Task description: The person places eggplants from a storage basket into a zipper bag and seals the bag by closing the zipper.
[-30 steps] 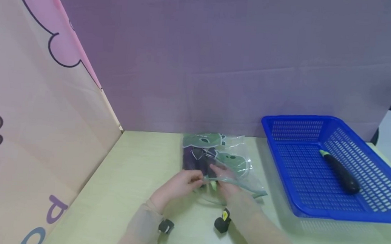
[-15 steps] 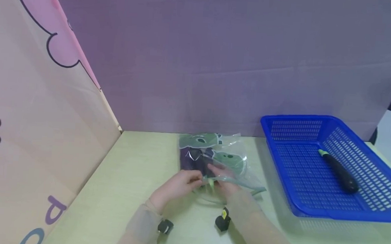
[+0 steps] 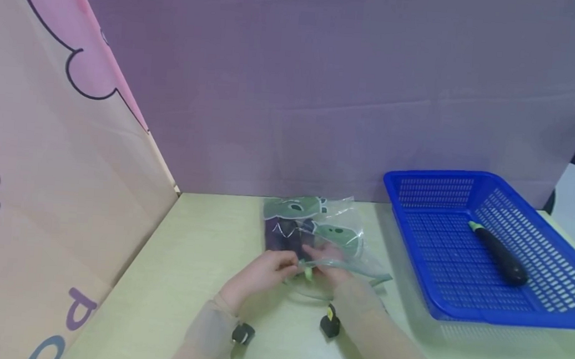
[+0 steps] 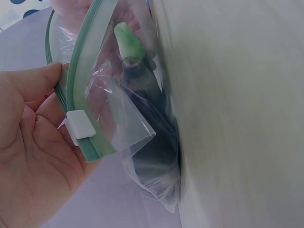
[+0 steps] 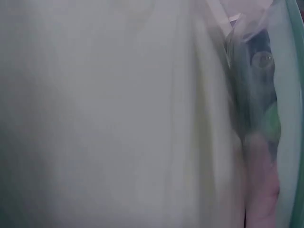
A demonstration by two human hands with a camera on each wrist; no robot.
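A clear zip bag (image 3: 344,266) with a green print lies at the table's back middle, its mouth towards me. Inside are dark eggplants (image 3: 283,241); how many cannot be told. My left hand (image 3: 266,267) pinches the bag's mouth at the left. In the left wrist view its thumb and fingers hold the green zip strip (image 4: 80,80), above a white slider (image 4: 80,124). Beside that strip, a green-stemmed eggplant (image 4: 149,118) shows through the plastic. My right hand (image 3: 331,259) reaches inside, fingers extended by the eggplants. The right wrist view is blurred.
To the right stands a blue plastic basket (image 3: 414,260) with one eggplant (image 3: 502,256) lying in it. A purple cloth (image 3: 274,89) hangs behind the table, and a printed sheet (image 3: 66,186) hangs at the left.
The bag has shifted slightly left. My right hand's fingers have moved a little over the eggplants inside. The left hand keeps its pinch on the bag's mouth.
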